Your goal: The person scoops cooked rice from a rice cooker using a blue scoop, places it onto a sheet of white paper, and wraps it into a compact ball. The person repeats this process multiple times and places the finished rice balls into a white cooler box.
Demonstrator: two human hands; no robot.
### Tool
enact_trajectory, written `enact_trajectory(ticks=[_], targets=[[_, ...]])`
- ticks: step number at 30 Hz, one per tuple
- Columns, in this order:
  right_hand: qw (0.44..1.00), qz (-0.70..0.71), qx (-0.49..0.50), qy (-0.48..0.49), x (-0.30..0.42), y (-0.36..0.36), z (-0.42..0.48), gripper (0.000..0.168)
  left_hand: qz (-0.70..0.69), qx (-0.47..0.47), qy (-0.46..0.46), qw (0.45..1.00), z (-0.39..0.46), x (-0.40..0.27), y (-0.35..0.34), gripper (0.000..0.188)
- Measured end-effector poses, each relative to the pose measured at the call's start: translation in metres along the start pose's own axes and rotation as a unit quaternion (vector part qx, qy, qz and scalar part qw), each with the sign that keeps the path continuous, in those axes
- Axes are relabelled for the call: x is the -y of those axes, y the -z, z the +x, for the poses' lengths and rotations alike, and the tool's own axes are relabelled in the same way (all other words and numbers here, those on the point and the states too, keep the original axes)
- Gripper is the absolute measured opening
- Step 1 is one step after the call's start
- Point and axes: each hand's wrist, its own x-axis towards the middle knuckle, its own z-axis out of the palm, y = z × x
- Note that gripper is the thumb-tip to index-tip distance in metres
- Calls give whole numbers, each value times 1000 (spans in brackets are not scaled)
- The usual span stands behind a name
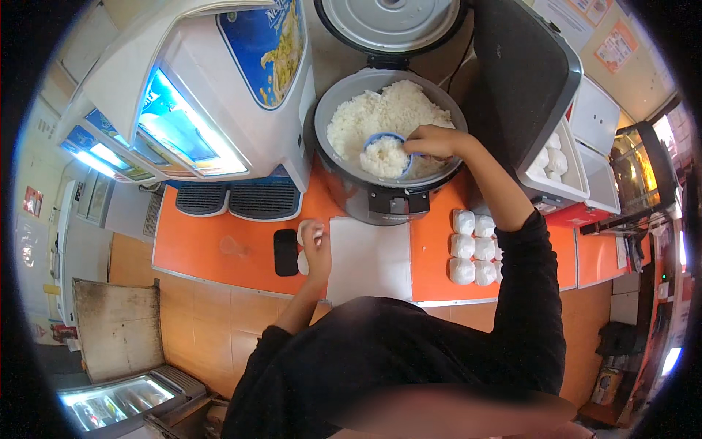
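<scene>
My right hand grips a blue scoop by its handle, inside the pot of a large rice cooker. A rounded mound of white rice fills the scoop, and more cooked rice lies behind it in the pot. Above the counter, my left hand is beside two small white round items, partly covering them; whether it holds one cannot be made out. Just left of them lies a black smartphone. A stack of white paper sheets lies between my hands, in front of the cooker.
Several white wrapped bundles stand in rows on the orange counter. The cooker's lid is raised. A drink dispenser stands left. At right, an open cooler box holds more wrapped bundles, beside its dark lid.
</scene>
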Motion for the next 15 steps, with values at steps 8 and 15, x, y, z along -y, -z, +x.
enact_trajectory(ticks=[8,15], targets=[[971,-198,-120,66,18,-21,33,66,115,155,1,981,-69,17,46,26],[979,-143,-71,129,17,-21,0,61,162,242,-27,956,-77,28,46,27]])
